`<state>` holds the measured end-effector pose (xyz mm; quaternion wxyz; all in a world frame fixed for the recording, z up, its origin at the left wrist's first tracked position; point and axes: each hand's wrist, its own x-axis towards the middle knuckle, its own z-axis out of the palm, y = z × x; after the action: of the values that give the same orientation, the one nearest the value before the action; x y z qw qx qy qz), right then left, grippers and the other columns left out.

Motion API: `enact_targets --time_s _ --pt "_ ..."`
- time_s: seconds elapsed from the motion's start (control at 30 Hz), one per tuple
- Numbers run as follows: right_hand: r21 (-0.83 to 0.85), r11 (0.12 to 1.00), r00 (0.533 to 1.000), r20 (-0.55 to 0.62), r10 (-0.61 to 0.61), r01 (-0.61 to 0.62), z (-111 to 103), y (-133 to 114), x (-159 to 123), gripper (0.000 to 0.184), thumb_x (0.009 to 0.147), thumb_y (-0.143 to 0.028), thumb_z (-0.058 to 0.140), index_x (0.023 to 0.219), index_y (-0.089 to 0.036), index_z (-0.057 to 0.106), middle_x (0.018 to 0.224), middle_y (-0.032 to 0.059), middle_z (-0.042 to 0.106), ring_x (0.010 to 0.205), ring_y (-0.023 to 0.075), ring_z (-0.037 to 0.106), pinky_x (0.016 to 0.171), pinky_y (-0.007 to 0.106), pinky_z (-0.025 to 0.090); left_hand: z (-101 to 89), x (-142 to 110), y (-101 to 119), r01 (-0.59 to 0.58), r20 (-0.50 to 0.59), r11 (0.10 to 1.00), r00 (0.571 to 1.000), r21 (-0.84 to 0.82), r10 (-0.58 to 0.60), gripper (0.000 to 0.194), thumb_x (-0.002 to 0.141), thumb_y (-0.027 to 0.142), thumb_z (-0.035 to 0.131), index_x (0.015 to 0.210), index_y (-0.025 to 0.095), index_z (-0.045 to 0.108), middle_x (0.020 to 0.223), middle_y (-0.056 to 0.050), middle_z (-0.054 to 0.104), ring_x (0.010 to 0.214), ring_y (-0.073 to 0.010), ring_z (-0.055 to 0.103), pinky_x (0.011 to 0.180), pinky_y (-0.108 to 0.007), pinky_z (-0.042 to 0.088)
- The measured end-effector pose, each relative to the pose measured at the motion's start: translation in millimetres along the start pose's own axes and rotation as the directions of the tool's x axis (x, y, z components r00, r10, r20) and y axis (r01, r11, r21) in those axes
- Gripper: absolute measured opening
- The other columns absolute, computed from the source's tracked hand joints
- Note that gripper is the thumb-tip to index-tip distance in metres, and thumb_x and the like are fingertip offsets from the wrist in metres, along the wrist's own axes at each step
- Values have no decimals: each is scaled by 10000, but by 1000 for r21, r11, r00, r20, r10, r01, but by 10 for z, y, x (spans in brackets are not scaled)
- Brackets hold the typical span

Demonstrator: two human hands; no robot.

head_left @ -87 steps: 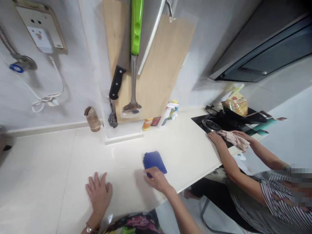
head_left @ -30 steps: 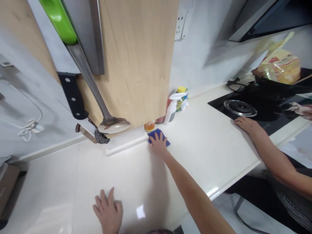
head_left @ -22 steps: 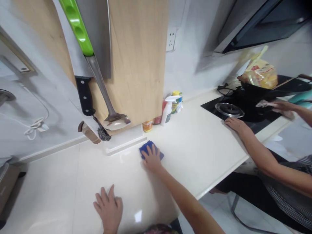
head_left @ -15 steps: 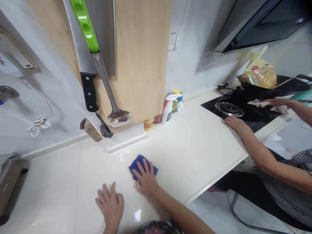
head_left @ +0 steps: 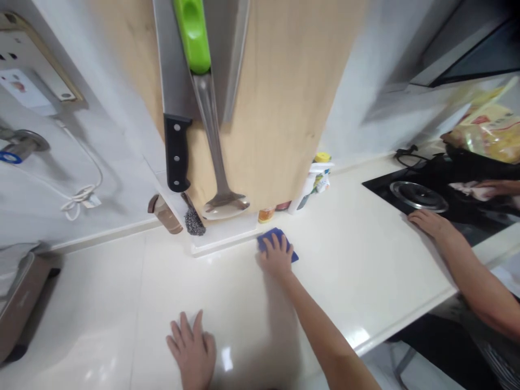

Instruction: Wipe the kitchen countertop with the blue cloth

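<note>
Below the wooden cutting board (head_left: 280, 108), the left hand (head_left: 193, 346) rests on the white countertop (head_left: 345, 238), fingers spread, gripping nothing. Farther right, near the board's foot, the right hand (head_left: 277, 257) lies splayed over a blue cloth (head_left: 265, 237), apparently mid-wipe; sliding it calls for flat, even pressure (and care around the orange-labelled container (head_left: 266, 215)). Right of the board, another person's hand (head_left: 430, 223) touches the cooktop's edge.
</note>
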<state>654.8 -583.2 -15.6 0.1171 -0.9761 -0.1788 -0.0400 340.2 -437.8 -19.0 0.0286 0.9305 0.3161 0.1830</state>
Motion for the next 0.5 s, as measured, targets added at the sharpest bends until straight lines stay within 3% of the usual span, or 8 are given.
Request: enact_targets --time_s 0.1,0.23,0.37,0.5 --pt "-26 999 999 -36 32 -33 38 -15 -26 568 914 -358 433 1476 -286 476 1638 78 321 1520 410 165 1163 702 208 12 -12 -8 9 11 999 1000 -37 -8 476 908 150 492 1369 145 608 1631 -207 299 1552 -436 65 1172 -717 217" --pt "-68 993 994 -55 95 -98 88 -230 -183 599 909 -329 418 1499 -230 445 1629 126 326 1501 475 162 1118 757 227 33 -29 -5 21 -7 994 1000 -107 -22 502 886 128 503 1379 150 592 1673 -177 216 1551 -439 66 1178 -736 184" --pt "-93 995 1000 20 -21 23 105 -587 -381 624 906 -327 436 1520 -222 411 1638 139 302 1502 493 141 1116 755 227 17 -37 11 20 3 989 1000 -146 -20 513 879 112 510 1386 145 581 1684 -175 176 1550 -448 47 1178 -748 173" --pt "-57 983 978 129 -166 174 102 -1135 -609 661 911 -366 453 1546 -210 359 1655 165 244 1498 521 123 1107 771 204 45 -73 -10 28 4 985 1000 -172 -27 509 897 138 518 1403 168 565 1682 -170 189 1553 -435 39 1183 -743 172"
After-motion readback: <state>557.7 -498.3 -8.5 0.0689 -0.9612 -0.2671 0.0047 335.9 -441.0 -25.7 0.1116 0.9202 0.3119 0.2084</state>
